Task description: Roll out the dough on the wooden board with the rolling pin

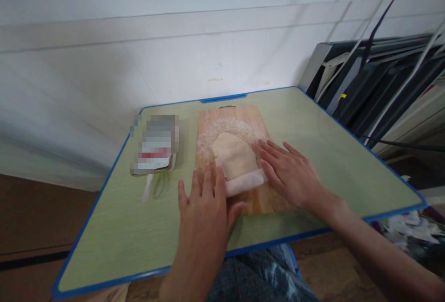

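A flattened sheet of pale dough (233, 152) lies on a flour-dusted wooden cutting board (255, 207). Across the near edge of the dough rests a floury rolling pin (246, 182). My left hand (204, 214) lies over the pin's left end, palm down, fingers stretched out and apart, thumb pointing right. Over the other end is my right hand (294, 172), also flat with fingers extended, its fingertips near the dough's right edge. Both ends of the pin are hidden beneath the hands, and neither hand is wrapped round it.
The green table (347, 153) has a blue rim and stands against a white wall (194, 61). Left of the board is a pixelated, phone-like item (158, 144) with a white strap (147, 188). Dark flat panels (378, 79) and hanging cords (377, 28) are at the right.
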`<action>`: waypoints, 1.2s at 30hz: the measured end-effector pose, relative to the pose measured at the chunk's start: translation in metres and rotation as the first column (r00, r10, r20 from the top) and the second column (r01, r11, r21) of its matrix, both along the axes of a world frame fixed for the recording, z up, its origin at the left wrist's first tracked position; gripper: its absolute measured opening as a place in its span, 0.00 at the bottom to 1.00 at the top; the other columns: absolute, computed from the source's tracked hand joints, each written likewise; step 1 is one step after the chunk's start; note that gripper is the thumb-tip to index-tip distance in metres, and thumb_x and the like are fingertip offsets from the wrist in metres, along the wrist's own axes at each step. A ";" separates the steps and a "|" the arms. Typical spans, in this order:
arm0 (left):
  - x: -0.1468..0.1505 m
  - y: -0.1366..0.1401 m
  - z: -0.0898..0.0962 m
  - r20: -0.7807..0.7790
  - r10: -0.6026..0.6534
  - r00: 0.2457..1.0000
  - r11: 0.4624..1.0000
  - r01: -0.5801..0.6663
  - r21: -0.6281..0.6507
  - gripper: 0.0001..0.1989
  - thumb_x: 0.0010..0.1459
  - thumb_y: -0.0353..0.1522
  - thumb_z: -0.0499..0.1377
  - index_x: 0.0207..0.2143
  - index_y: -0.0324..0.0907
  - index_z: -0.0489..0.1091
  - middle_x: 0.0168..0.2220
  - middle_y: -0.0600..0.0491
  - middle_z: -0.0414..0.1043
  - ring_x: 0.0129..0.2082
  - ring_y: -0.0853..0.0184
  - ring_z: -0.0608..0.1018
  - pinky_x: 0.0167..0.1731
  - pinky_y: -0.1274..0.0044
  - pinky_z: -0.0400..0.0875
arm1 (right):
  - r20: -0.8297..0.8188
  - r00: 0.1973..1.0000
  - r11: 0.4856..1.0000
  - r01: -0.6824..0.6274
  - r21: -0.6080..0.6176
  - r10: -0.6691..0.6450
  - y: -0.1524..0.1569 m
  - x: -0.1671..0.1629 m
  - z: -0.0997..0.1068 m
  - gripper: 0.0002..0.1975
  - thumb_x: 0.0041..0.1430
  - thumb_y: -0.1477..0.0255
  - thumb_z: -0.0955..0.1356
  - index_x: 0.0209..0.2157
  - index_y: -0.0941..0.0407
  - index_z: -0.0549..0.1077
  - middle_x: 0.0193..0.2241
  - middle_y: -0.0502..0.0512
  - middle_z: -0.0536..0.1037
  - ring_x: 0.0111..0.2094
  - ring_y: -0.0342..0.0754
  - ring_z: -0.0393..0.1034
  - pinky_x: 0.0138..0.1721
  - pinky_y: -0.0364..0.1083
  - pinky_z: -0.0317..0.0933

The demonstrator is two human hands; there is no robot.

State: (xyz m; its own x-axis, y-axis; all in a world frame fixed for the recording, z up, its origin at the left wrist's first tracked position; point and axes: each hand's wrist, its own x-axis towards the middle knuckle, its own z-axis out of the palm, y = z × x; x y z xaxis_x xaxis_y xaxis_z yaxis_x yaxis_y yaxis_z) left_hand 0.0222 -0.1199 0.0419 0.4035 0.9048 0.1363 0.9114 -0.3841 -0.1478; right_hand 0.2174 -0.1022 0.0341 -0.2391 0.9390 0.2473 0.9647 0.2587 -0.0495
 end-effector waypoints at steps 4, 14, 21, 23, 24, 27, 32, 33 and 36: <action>0.001 -0.014 -0.006 0.014 -0.005 1.000 0.998 0.004 0.060 0.34 0.54 0.44 0.60 0.59 0.36 0.60 0.60 0.35 0.58 0.57 0.42 0.64 0.52 0.47 0.58 | 0.007 1.000 0.999 -0.022 0.042 0.022 -0.015 0.003 -0.002 0.24 0.67 0.68 0.52 0.60 0.58 0.60 0.60 0.57 0.63 0.60 0.52 0.55 0.58 0.58 0.52; 0.002 0.003 0.002 -0.002 0.048 0.999 0.999 -0.048 -0.014 0.31 0.57 0.41 0.58 0.60 0.37 0.58 0.60 0.37 0.58 0.58 0.45 0.65 0.53 0.47 0.56 | 0.007 1.000 1.000 -0.003 0.031 0.003 -0.005 -0.002 -0.001 0.23 0.67 0.69 0.52 0.58 0.58 0.64 0.59 0.59 0.65 0.60 0.52 0.56 0.57 0.57 0.54; 0.002 0.007 0.000 0.016 0.049 0.999 0.999 -0.049 -0.008 0.30 0.59 0.42 0.55 0.60 0.38 0.57 0.61 0.39 0.58 0.58 0.45 0.63 0.54 0.46 0.53 | 0.017 1.000 1.000 -0.014 0.001 0.014 -0.003 0.001 -0.002 0.23 0.67 0.69 0.52 0.58 0.56 0.64 0.59 0.59 0.64 0.60 0.52 0.56 0.57 0.57 0.53; 0.002 0.025 0.008 0.023 0.038 0.999 0.998 -0.037 -0.060 0.29 0.61 0.43 0.52 0.61 0.37 0.56 0.60 0.40 0.60 0.59 0.48 0.63 0.54 0.48 0.55 | 0.011 1.000 0.999 -0.011 -0.047 0.011 0.017 0.000 0.002 0.24 0.67 0.68 0.51 0.58 0.57 0.64 0.59 0.60 0.64 0.60 0.54 0.55 0.57 0.56 0.54; 0.002 0.030 0.011 0.025 0.025 0.999 0.996 -0.023 -0.081 0.29 0.62 0.43 0.51 0.61 0.37 0.56 0.60 0.40 0.60 0.59 0.49 0.63 0.54 0.50 0.56 | 0.013 1.000 0.998 -0.013 -0.058 0.014 0.024 -0.001 0.003 0.24 0.67 0.68 0.51 0.58 0.58 0.64 0.59 0.61 0.64 0.60 0.54 0.55 0.56 0.56 0.54; 0.001 0.027 0.011 0.022 0.024 0.999 0.998 -0.023 -0.066 0.30 0.61 0.44 0.51 0.61 0.37 0.55 0.61 0.40 0.59 0.59 0.48 0.64 0.54 0.50 0.56 | 0.015 1.000 0.999 -0.015 -0.048 0.015 0.022 -0.002 0.003 0.24 0.67 0.68 0.51 0.58 0.58 0.64 0.58 0.61 0.65 0.60 0.54 0.55 0.56 0.56 0.54; 0.000 -0.008 -0.005 0.000 0.050 0.999 0.998 -0.050 0.047 0.33 0.55 0.44 0.59 0.60 0.40 0.59 0.62 0.36 0.53 0.59 0.40 0.61 0.52 0.47 0.56 | 0.013 1.000 0.998 -0.016 0.067 0.015 -0.019 -0.001 -0.006 0.23 0.66 0.68 0.53 0.58 0.56 0.64 0.59 0.58 0.64 0.61 0.53 0.54 0.58 0.58 0.51; 0.000 -0.009 -0.006 -0.002 0.054 0.999 0.997 -0.054 0.049 0.32 0.55 0.44 0.59 0.60 0.40 0.59 0.62 0.36 0.53 0.59 0.40 0.61 0.52 0.46 0.55 | 0.011 1.000 0.997 -0.016 0.073 0.015 -0.020 -0.001 -0.006 0.23 0.66 0.68 0.53 0.58 0.56 0.64 0.59 0.58 0.64 0.61 0.52 0.54 0.58 0.58 0.51; 0.001 0.008 0.000 -0.013 0.074 0.997 0.997 -0.074 0.007 0.31 0.59 0.45 0.54 0.61 0.40 0.57 0.62 0.36 0.55 0.59 0.42 0.62 0.53 0.45 0.51 | 0.003 1.000 1.000 -0.003 0.017 0.003 -0.002 -0.002 -0.003 0.23 0.67 0.68 0.52 0.57 0.56 0.65 0.58 0.59 0.65 0.60 0.53 0.56 0.58 0.57 0.52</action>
State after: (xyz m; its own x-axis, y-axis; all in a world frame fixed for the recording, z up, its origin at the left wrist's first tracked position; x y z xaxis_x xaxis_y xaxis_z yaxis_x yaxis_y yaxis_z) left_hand 0.0236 -0.1120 0.0418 0.3369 0.9314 0.1378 0.9354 -0.3144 -0.1620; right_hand 0.2158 -0.1040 0.0310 -0.2429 0.9339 0.2624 0.9639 0.2627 -0.0426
